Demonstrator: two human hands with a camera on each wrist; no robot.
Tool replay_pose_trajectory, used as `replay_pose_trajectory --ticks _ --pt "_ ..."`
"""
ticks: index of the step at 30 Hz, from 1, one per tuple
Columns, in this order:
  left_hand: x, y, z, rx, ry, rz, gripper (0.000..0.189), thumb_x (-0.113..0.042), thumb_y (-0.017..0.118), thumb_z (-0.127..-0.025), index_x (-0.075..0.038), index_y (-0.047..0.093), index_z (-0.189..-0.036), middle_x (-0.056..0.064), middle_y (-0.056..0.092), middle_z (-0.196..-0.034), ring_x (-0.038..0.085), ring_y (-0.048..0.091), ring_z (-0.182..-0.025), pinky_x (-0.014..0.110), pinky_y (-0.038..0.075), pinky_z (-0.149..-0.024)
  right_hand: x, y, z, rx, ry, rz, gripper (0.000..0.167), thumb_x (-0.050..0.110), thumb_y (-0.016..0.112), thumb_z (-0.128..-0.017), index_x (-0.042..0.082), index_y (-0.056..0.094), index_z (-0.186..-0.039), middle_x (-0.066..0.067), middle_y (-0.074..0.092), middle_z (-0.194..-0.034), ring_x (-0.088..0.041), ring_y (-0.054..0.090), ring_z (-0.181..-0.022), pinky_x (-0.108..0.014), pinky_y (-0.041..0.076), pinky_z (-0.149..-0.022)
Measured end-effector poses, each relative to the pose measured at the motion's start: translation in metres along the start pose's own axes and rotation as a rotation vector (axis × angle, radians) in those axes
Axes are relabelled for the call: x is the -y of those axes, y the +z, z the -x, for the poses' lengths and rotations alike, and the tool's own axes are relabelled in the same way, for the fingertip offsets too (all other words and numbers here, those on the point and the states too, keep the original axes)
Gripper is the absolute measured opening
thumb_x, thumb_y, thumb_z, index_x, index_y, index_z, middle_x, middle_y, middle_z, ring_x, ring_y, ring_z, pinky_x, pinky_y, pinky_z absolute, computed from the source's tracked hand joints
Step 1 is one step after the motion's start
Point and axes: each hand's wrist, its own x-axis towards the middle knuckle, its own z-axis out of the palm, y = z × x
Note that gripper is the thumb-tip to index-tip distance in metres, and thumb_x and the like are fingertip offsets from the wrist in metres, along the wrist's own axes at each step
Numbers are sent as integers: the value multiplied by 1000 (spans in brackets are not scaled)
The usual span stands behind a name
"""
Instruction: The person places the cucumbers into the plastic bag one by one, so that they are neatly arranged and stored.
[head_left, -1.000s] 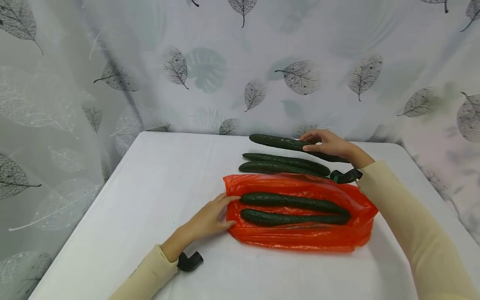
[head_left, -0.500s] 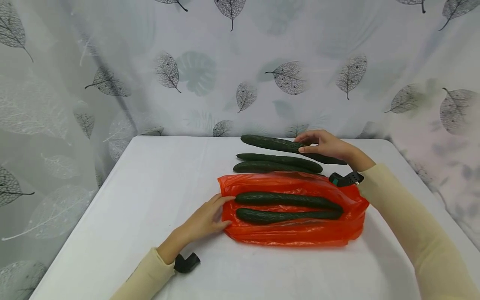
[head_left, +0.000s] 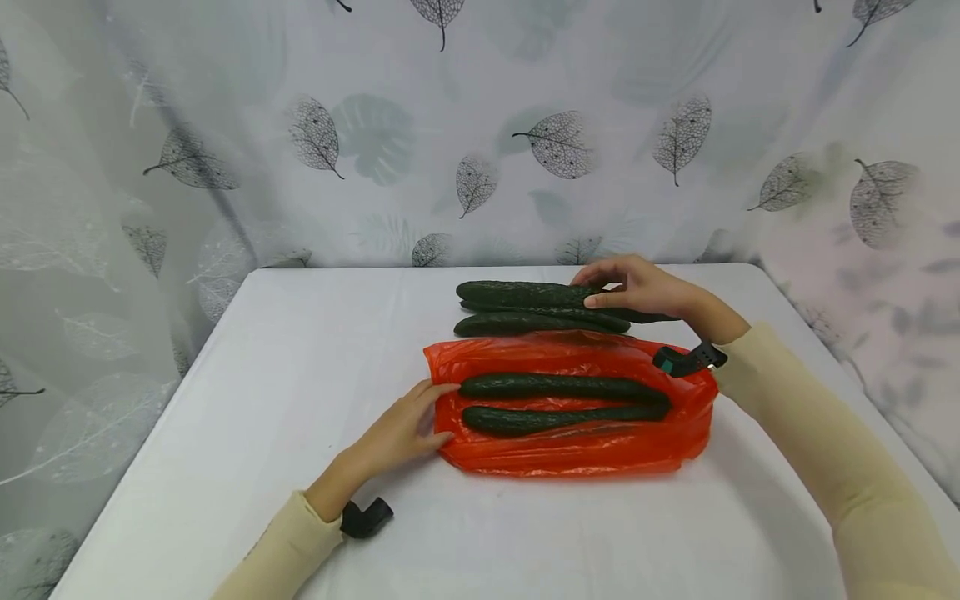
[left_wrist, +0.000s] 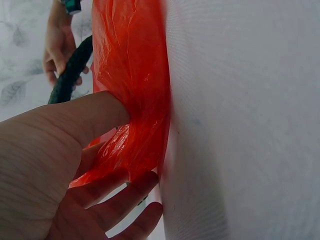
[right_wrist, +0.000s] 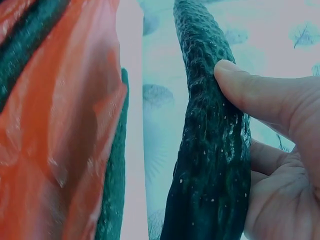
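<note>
My right hand [head_left: 645, 292] pinches a dark green cucumber [head_left: 517, 293] between thumb and fingers. In the right wrist view this cucumber [right_wrist: 212, 150] shows its bumpy skin. It hangs over two cucumbers lying behind the bag; the front one [head_left: 525, 324] shows plainly, and the other is mostly covered. Two more cucumbers, an upper one [head_left: 555, 387] and a lower one [head_left: 555, 417], lie on or in the red plastic bag [head_left: 570, 463]. My left hand [head_left: 401, 429] rests at the bag's left end, thumb and fingers spread apart, touching the film [left_wrist: 142, 75].
A white table [head_left: 330, 350] carries everything. Behind it hangs a pale curtain [head_left: 420, 167] with a leaf print. Black straps with camera mounts sit on both wrists, the right one [head_left: 686, 360] over the bag's right end.
The cucumber in my right hand has come lower and a little left, now overlapping the rear cucumber in the head view. My left hand stays at the bag. The head view has shifted slightly.
</note>
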Motion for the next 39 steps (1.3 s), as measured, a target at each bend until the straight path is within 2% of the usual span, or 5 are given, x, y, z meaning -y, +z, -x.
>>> replay_pose_trajectory --ticks 8,17,30,34,39 --pt "0 -1 -1 10 -13 0 66 -15 76 -85 -7 45 -142 10 50 -134 26 52 -118 45 45 -103 4 13 13 26 -57 17 36 10 65 -94 -2 59 -127 -18 60 -125 -28 56 -117 -47 49 -97" --pt "0 0 -1 6 -3 0 67 -15 76 -84 -6 44 -142 11 49 -135 27 51 -122 45 43 -105 3 28 24 54 -123 -25 35 7 67 -92 -3 60 -125 -19 61 -124 -5 59 -108 -30 53 -89" --pt "-1 1 -1 -10 2 12 66 -14 76 -84 -6 45 -142 10 49 -137 27 51 -122 47 42 -106 12 49 41 135 -189 -81 34 4 67 -91 -1 60 -124 -18 60 -125 -7 57 -113 -27 51 -93" --pt "0 0 -1 0 -3 24 70 -14 76 -84 -6 42 -144 12 45 -143 29 47 -130 48 39 -108 12 55 45 148 -202 -66 33 6 67 -91 2 61 -123 -14 62 -124 -6 54 -115 -28 49 -97" --pt "0 -1 -1 8 -2 33 72 -14 76 -85 -6 40 -146 13 43 -146 30 42 -135 50 37 -110 7 61 49 148 -199 -68 31 6 67 -91 5 63 -121 -9 63 -121 -9 54 -113 -29 50 -93"
